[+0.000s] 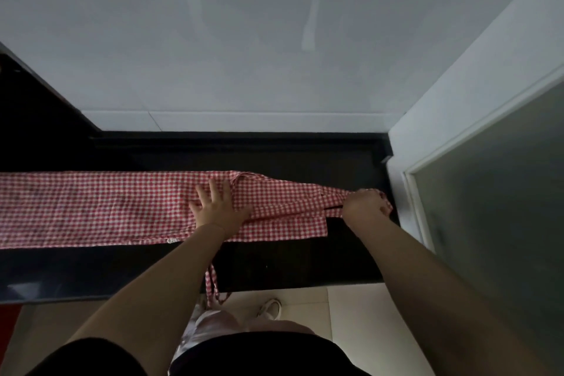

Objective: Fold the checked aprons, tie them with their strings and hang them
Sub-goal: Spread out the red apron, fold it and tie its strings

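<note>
A red-and-white checked apron (pixel 91 207) lies folded into a long band across the black counter (pixel 290 265). It runs from the left edge of the view to the right end of the counter. My left hand (pixel 218 207) presses flat on the band near its middle, fingers spread. My right hand (pixel 364 203) is closed around the narrow right end of the apron, pulling it taut. One apron string (pixel 213 287) hangs over the counter's front edge, below my left forearm.
A white wall (pixel 274 40) rises behind the counter. A white frame with a frosted glass panel (pixel 494 207) stands close on the right, next to my right hand. Pale floor tiles and a white shoe (pixel 270 308) show below the counter edge.
</note>
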`<state>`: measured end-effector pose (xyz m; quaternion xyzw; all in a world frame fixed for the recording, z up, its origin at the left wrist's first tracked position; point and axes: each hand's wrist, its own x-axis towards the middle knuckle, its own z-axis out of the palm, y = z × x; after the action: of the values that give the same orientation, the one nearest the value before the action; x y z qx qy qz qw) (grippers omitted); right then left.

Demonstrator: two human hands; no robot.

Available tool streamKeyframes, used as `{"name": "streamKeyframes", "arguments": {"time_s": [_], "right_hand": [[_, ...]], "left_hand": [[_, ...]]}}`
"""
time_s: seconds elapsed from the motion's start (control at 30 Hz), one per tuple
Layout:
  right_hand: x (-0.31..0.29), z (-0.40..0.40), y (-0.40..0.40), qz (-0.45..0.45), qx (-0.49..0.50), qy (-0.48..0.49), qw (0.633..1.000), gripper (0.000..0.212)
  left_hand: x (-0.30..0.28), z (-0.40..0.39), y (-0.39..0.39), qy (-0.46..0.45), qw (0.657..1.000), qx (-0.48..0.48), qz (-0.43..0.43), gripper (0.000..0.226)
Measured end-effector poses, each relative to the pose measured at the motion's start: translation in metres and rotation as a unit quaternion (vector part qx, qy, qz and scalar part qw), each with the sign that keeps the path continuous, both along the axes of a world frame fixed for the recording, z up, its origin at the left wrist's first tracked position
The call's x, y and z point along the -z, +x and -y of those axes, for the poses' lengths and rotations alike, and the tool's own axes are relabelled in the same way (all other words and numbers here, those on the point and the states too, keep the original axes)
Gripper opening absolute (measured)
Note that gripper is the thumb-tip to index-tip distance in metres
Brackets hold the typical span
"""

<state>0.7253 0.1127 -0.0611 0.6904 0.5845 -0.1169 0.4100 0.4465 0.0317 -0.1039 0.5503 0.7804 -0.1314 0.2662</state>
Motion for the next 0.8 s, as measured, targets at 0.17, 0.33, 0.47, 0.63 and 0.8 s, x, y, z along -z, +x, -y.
{"name": "streamKeyframes", "arguments": {"time_s": [0.17,0.33,0.47,0.63,0.8], "right_hand": [[-0.014,0.001,-0.022,-0.186,-0.021,0.003,0.982,0.043],[-0.008,0.014,-0.043,-0.273,-0.08,0.111,0.952,0.04],[0.0,0.023,-0.025,-0.245,-0.124,0.093,0.957,0.062],[-0.003,0.03,-0.003,-0.15,-0.108,0.118,0.976,0.035],[-0.002,0.018,-0.026,-0.282,-0.102,0.101,0.949,0.086]], "left_hand": [[0.003,0.004,0.0,0.0,1.0,0.014,-0.01,0.113],[0.004,0.008,0.0,-0.004,0.999,0.049,-0.003,0.12],[0.005,0.008,-0.004,-0.01,0.998,0.061,-0.006,0.121],[0.009,0.011,-0.006,0.0,0.997,0.071,-0.013,0.12],[0.01,0.012,-0.006,0.004,0.997,0.079,-0.012,0.12]]}}
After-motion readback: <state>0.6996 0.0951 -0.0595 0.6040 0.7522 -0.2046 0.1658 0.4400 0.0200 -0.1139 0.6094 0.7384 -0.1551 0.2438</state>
